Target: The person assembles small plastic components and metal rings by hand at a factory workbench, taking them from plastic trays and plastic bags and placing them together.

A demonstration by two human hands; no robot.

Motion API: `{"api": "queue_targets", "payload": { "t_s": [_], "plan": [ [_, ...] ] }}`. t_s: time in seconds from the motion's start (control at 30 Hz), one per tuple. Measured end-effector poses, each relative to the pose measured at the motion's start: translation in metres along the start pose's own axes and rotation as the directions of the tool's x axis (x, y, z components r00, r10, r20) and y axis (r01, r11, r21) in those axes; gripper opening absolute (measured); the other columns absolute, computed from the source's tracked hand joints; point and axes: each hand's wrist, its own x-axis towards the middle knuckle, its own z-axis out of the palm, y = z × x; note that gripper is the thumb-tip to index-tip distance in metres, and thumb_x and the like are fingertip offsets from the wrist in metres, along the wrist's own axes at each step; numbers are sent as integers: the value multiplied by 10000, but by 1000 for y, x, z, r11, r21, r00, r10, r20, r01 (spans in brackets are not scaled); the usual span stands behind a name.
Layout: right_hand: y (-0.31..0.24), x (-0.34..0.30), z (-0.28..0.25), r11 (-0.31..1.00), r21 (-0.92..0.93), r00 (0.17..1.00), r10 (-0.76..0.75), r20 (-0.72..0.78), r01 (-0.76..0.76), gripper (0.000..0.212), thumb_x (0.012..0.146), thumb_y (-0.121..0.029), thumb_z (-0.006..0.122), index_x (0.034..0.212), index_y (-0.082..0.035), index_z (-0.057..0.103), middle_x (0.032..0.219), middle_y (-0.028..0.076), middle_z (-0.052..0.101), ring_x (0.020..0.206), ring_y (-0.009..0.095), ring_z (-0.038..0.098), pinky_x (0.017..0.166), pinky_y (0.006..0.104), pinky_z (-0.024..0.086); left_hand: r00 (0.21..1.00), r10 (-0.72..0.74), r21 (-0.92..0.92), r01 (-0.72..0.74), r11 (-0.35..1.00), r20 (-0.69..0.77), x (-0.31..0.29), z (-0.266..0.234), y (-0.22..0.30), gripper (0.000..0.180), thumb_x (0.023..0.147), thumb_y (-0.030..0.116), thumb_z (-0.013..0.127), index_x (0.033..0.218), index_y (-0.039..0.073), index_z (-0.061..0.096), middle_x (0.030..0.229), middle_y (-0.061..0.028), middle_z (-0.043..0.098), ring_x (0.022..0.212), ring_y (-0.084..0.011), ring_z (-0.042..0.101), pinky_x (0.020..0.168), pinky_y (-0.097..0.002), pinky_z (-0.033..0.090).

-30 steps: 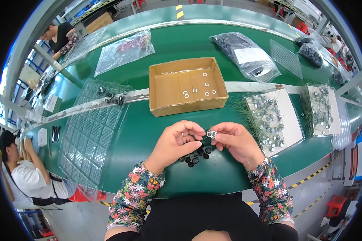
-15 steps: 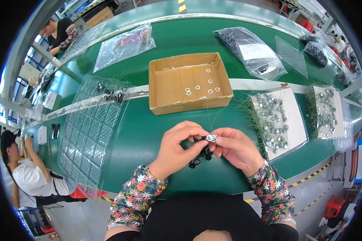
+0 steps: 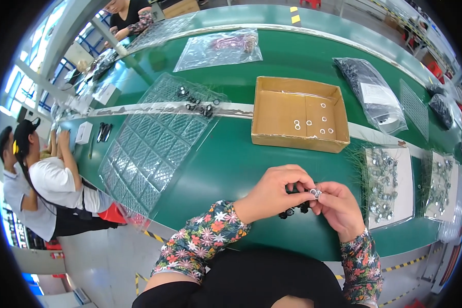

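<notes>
My left hand point(image 3: 278, 191) and my right hand point(image 3: 340, 206) meet above the green table, both closed. Between their fingertips they pinch a small silvery ring-shaped part point(image 3: 315, 193). Several small black round parts point(image 3: 288, 212) lie on the table just beneath my hands, partly hidden by the fingers. Beyond my hands stands an open cardboard box point(image 3: 300, 142) with several white rings point(image 3: 309, 123) on its bottom.
Left of the box lies a clear plastic tray point(image 3: 138, 161) with black parts point(image 3: 206, 110) at its far end. Boards of thin-wired metallic parts point(image 3: 382, 185) are at right. Farther back are a clear bag point(image 3: 200, 54) and a bag of dark pieces point(image 3: 367, 84). People work at the left.
The view has turned left, so the table and its contents appear farther right. Both hands keep hold of the small silvery part, their pose nearly the same.
</notes>
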Motion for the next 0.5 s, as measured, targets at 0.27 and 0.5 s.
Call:
{"api": "queue_targets", "payload": {
  "t_s": [0.27, 0.5],
  "plan": [
    [1, 4, 6, 999, 22, 999, -41, -33, 41, 138, 855, -57, 588, 969, 20, 578, 881, 68, 624, 747, 118, 594, 627, 228, 460, 985, 151, 167, -135, 977, -85, -1, 6, -2, 146, 744, 66, 708, 872, 47, 641, 817, -43, 644, 665, -128, 610, 557, -247, 464],
    [4, 3, 10, 963, -202, 970, -205, -130, 177, 131, 840, -24, 595, 966, 11, 583, 847, 41, 620, 740, 83, 574, 624, 208, 454, 914, 397, 552, -291, 781, -80, -1, 8, -1, 138, 723, 89, 711, 835, 81, 631, 704, -26, 644, 608, -169, 633, 505, -266, 458]
  ]
}}
